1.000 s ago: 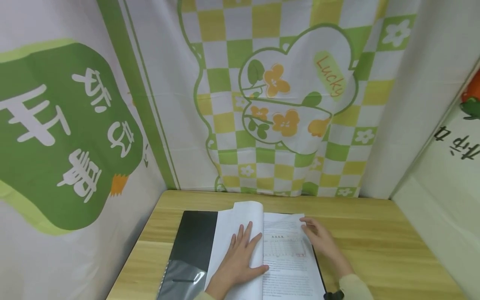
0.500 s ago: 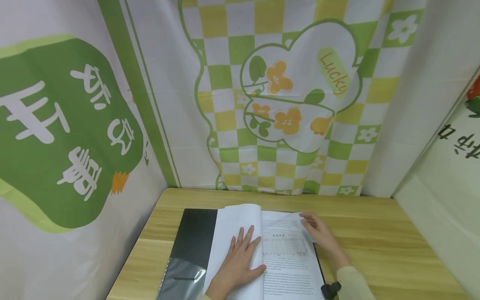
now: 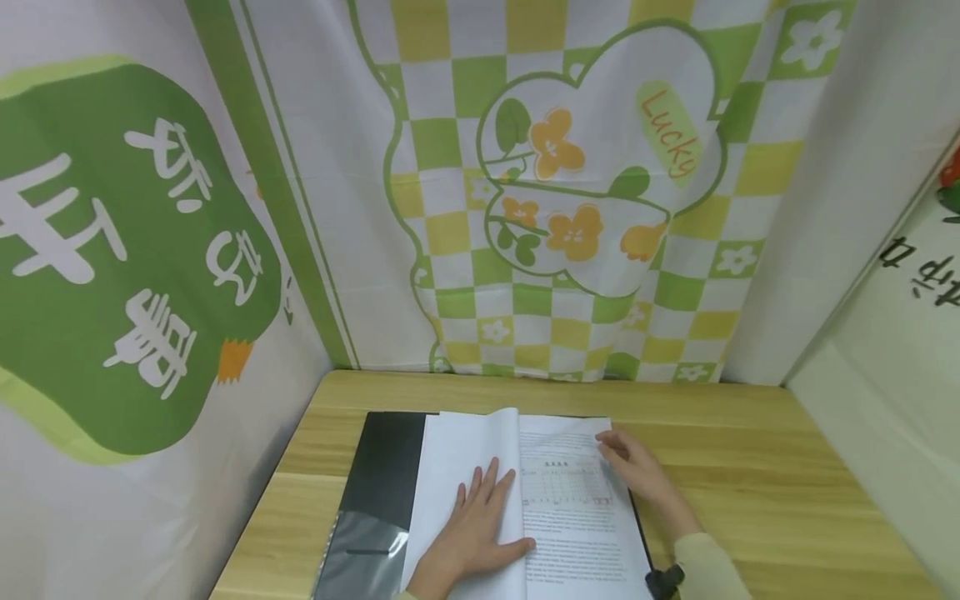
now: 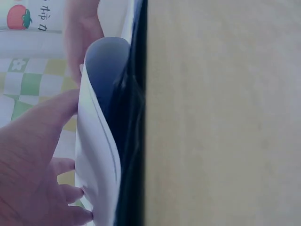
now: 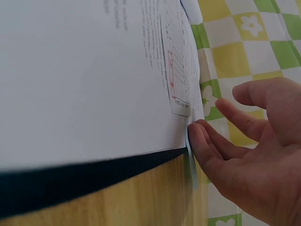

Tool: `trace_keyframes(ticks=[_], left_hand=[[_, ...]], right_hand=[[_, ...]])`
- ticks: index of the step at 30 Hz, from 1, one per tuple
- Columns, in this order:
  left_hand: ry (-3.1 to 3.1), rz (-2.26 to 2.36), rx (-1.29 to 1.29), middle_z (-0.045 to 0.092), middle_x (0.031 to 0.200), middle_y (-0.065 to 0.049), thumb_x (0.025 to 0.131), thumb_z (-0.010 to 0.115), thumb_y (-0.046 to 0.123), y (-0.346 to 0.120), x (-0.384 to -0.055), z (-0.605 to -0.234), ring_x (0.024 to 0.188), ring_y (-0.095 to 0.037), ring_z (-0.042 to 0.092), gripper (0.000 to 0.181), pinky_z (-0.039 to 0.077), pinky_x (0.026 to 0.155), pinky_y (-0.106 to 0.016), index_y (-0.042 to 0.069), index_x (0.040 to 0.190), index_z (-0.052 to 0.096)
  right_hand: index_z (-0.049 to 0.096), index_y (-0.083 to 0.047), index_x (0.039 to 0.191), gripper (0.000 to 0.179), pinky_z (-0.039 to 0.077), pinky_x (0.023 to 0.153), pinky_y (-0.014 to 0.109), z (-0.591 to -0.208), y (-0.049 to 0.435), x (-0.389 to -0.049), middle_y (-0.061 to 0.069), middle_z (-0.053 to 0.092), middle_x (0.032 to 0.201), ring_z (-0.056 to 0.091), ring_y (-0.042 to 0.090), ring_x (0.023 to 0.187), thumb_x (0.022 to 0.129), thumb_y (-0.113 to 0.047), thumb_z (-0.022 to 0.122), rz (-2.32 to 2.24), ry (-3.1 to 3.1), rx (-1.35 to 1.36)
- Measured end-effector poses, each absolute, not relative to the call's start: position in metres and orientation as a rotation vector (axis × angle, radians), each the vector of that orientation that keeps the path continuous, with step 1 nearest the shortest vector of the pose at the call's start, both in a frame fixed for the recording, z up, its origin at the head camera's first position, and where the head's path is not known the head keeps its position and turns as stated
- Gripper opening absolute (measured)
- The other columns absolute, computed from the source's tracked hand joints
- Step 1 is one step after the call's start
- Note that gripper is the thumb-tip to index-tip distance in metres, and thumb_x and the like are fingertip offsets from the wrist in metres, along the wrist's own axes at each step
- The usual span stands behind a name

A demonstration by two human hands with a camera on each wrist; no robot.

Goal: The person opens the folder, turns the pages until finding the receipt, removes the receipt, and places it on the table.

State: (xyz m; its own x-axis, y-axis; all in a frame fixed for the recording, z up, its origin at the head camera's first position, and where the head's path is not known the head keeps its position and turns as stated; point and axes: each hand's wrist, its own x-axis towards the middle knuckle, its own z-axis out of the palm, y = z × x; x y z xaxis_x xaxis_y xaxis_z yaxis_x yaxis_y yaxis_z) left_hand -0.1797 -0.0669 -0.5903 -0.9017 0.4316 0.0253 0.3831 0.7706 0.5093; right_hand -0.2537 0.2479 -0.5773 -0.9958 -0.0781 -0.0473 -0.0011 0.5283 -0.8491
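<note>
A black folder [image 3: 386,467] lies spread on the table with white pages in it. My left hand [image 3: 472,529] rests on the turned white pages [image 3: 450,450], fingers spread; in the left wrist view these pages [image 4: 96,155] bulge up in a curve beside the hand [image 4: 33,160]. On the right half lies a printed page [image 3: 573,533] with text and a chart marked in red. My right hand [image 3: 637,467] is at its upper right edge. In the right wrist view, thumb and forefinger of this hand [image 5: 254,146] pinch the page edge beside a pale strip [image 5: 192,165]; the other fingers are loosely bent.
The wooden table [image 3: 765,492] extends on both sides of the folder. A patterned cloth [image 3: 570,333] hangs behind the table, with printed cloths at left [image 3: 135,267] and right [image 3: 885,400]. A clear pocket [image 3: 367,550] covers the folder's lower left.
The turned pages have spread farther left and their raised top has settled lower, with my left hand still on them. My right hand stays at the page edge. The view has shifted slightly.
</note>
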Motion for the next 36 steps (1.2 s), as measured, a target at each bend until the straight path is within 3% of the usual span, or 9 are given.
trace_keyframes(ticks=[6,14,23,30,36], left_hand=[[2.865,0.792,0.657,0.018,0.174,-0.021,0.092,0.066,0.068,-0.066,-0.179,-0.593,0.157,-0.050,0.019,0.102,0.020,0.122,-0.070,0.008,0.166,0.032],[2.837,0.810,0.623,0.016,0.175,-0.019,0.092,0.064,0.070,-0.068,-0.180,-0.595,0.158,-0.048,0.017,0.102,0.018,0.123,-0.070,0.010,0.167,0.030],[2.818,0.850,0.620,0.015,0.175,-0.020,0.092,0.064,0.070,-0.070,-0.179,-0.598,0.159,-0.048,0.014,0.103,0.016,0.123,-0.071,0.010,0.167,0.029],[2.823,0.838,0.619,0.015,0.175,-0.020,0.092,0.062,0.071,-0.071,-0.179,-0.599,0.159,-0.048,0.014,0.102,0.016,0.123,-0.070,0.010,0.167,0.029],[2.833,0.853,0.616,0.017,0.174,-0.021,0.092,0.063,0.070,-0.072,-0.177,-0.599,0.159,-0.048,0.015,0.102,0.016,0.123,-0.070,0.010,0.167,0.030]], right_hand=[[0.062,0.004,0.134,0.034,0.047,0.108,0.062,-0.578,0.249,-0.249,0.026,0.064,0.135,0.060,0.045,0.126,0.103,-0.009,0.064,-1.352,2.748,-0.171],[0.062,0.002,0.135,0.052,0.049,0.108,0.059,-0.586,0.247,-0.247,0.024,0.059,0.138,0.059,0.043,0.127,0.088,-0.007,0.082,-1.249,2.785,-0.234],[0.062,0.002,0.135,0.051,0.050,0.107,0.057,-0.588,0.246,-0.248,0.022,0.060,0.135,0.060,0.042,0.125,0.089,-0.008,0.083,-1.195,2.827,-0.238],[0.062,0.000,0.137,0.052,0.051,0.106,0.055,-0.589,0.246,-0.249,0.019,0.061,0.133,0.060,0.033,0.119,0.090,-0.009,0.083,-1.211,2.817,-0.215],[0.061,-0.003,0.140,0.054,0.049,0.095,0.047,-0.591,0.246,-0.250,0.013,0.060,0.119,0.055,0.027,0.105,0.090,-0.007,0.082,-1.257,2.768,-0.184]])
